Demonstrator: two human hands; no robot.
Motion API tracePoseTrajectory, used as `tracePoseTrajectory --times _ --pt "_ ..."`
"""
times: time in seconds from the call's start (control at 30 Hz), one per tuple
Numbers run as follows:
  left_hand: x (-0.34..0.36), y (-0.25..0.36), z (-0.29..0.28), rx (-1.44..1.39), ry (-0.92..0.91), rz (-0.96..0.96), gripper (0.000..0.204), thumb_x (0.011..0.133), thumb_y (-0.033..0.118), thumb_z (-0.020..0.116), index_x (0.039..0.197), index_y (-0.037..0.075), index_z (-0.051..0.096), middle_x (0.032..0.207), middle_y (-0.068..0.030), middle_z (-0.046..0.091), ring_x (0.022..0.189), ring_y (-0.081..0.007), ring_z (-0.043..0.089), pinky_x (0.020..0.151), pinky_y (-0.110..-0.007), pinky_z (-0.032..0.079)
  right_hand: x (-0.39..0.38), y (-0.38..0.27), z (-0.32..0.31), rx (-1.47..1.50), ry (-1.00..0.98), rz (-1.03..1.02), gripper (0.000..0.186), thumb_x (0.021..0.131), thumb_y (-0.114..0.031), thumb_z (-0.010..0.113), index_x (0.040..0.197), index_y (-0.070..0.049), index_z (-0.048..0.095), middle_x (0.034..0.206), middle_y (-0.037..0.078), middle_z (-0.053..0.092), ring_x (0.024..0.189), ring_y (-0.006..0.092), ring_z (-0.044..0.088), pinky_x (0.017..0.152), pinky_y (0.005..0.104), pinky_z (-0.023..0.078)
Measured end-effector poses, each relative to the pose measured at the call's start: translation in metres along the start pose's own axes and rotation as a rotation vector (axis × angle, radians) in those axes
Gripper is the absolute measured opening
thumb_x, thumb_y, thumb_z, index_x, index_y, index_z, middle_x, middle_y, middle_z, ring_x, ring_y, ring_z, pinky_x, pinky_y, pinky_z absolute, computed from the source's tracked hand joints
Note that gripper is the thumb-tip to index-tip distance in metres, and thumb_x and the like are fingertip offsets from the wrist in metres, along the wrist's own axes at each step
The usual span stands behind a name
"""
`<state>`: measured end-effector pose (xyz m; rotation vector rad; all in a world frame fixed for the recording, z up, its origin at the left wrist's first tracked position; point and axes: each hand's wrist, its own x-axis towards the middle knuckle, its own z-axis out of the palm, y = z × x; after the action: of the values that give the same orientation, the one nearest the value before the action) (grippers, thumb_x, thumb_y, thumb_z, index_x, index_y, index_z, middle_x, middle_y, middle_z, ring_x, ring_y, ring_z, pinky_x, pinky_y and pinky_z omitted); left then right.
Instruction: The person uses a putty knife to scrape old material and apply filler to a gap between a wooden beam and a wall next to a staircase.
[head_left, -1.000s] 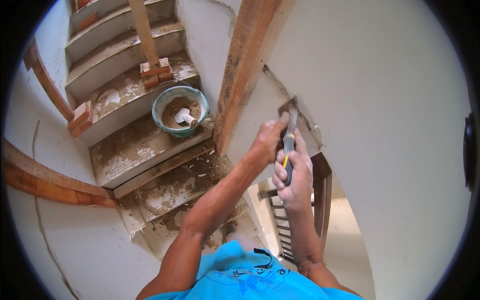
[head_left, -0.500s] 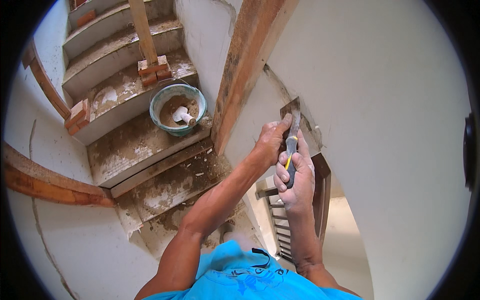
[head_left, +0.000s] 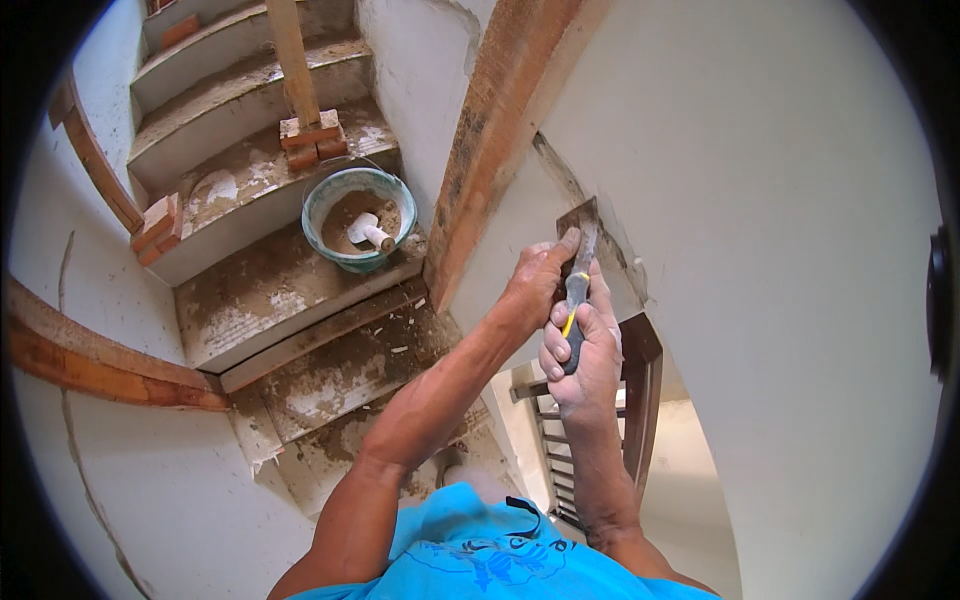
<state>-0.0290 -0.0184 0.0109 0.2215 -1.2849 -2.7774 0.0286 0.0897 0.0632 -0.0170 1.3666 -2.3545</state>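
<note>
Holding a scraper (head_left: 578,290);
clamped on handle (head_left: 572,357) with right hand (head_left: 594,355); touching blade (head_left: 580,214) with left hand (head_left: 538,282); cannot tell if clamped.

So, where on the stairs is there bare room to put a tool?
On the dusty step, between the bucket and the left wall; on the step above, between the brick stack and the wooden post on bricks. Crowded: around the scraper, where the left hand and right hand are.

At 3 o'clock, the flat-bladed metal scraper (head_left: 577,285) has a grey-and-black handle striped yellow. At 10, the round teal bucket (head_left: 357,263) is whitish inside; at 6, the bright-blue cloth shirt (head_left: 480,560) bears a darker blue print.
</note>
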Motion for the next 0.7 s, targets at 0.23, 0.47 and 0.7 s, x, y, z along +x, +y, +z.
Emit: tracePoseTrajectory --times 0.23,0.47,0.7 --pt "-0.008 0.002 0.004 0.107 0.019 0.101 0.044 0.098 0.049 0.055 0.079 0.010 0.058 0.065 0.0022 0.051 0.056 -0.0064 0.045 0.050 -0.025 0.037 -0.001 -0.001 -0.004 0.014 -0.011 0.011 0.063 0.097 -0.010 0.042 0.157 -0.019 0.024 0.081 0.006 0.054 0.047 0.0078 0.044 0.035 0.0205 0.035" --pt "-0.007 0.007 0.005 0.137 0.077 0.053 0.045 0.097 0.050 0.055 0.077 0.010 0.059 0.066 0.0005 0.054 0.056 -0.0084 0.045 0.051 -0.026 0.036 0.009 0.000 -0.010 0.048 -0.049 0.021 0.065 0.096 -0.009 0.042 0.157 -0.021 0.024 0.080 0.006 0.053 0.047 0.0080 0.044 0.036 0.0208 0.035" --pt "0.012 -0.001 0.003 0.079 0.165 0.066 0.041 0.097 0.046 0.060 0.079 0.009 0.060 0.068 -0.0023 0.056 0.056 -0.0121 0.050 0.047 -0.030 0.040 0.021 -0.003 -0.021 0.061 -0.066 0.062 0.059 0.097 -0.009 0.039 0.153 -0.026 0.034 0.078 0.006 0.053 0.044 0.0085 0.042 0.033 0.0202 0.034"
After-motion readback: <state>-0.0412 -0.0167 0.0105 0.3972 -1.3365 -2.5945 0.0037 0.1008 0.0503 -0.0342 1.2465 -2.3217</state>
